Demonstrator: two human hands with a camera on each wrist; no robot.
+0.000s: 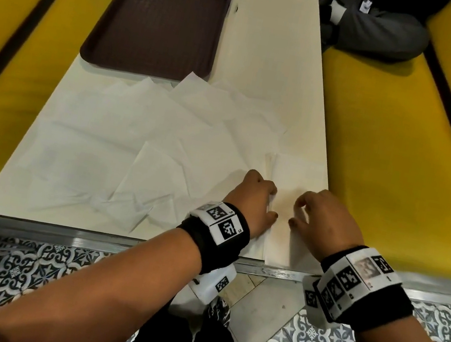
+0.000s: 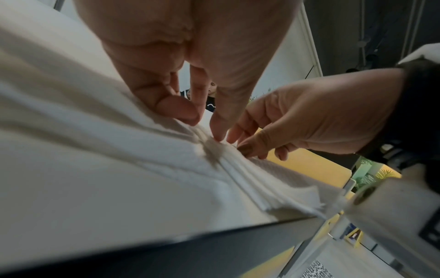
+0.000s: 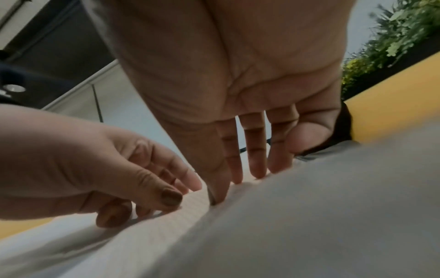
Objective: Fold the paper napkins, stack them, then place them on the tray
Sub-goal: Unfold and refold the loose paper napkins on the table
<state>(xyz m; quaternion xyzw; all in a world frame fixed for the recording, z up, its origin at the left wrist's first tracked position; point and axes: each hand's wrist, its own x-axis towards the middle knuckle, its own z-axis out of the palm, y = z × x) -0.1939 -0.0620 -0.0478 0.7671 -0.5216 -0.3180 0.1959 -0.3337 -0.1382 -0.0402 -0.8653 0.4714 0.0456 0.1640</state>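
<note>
A folded white napkin (image 1: 292, 176) lies at the table's near right corner, its layered edges (image 2: 262, 190) reaching the table edge. My left hand (image 1: 272, 206) has its thumb (image 2: 181, 112) and fingertips down on the napkin's left fold. My right hand (image 1: 296, 213) presses its nearly straight fingers (image 3: 254, 165) on the same napkin, just right of the left hand (image 3: 152, 188). The two sets of fingertips almost meet on a crease (image 2: 212, 148). Several unfolded napkins (image 1: 136, 125) overlap across the middle of the table. The brown tray (image 1: 159, 23) at the far left holds nothing.
The white table (image 1: 271, 43) is narrow, with yellow benches on the left (image 1: 9, 72) and right (image 1: 401, 156). A person in dark clothes (image 1: 380, 23) sits on the far right bench. A metal rail (image 1: 85, 239) runs along the near table edge above a patterned floor.
</note>
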